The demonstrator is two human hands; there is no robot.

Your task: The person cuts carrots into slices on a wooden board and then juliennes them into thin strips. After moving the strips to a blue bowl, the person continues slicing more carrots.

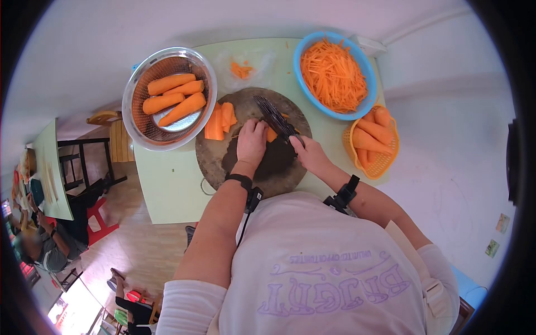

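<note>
My left hand (251, 140) presses down on a flat carrot slice (271, 134) on the round dark cutting board (223, 159). My right hand (309, 153) grips the handle of a dark cleaver (272, 114), whose blade lies across the board just right of my left fingers. A stack of flat carrot slices (219, 120) rests on the board's far left part.
A metal colander (139, 120) with several peeled carrots sits far left. A blue bowl (301, 84) of shredded carrot stands far right, an orange basket (379, 163) of whole carrots beside it. Carrot scraps (241, 70) lie on plastic at the back. People sit at a table (47, 167) at left.
</note>
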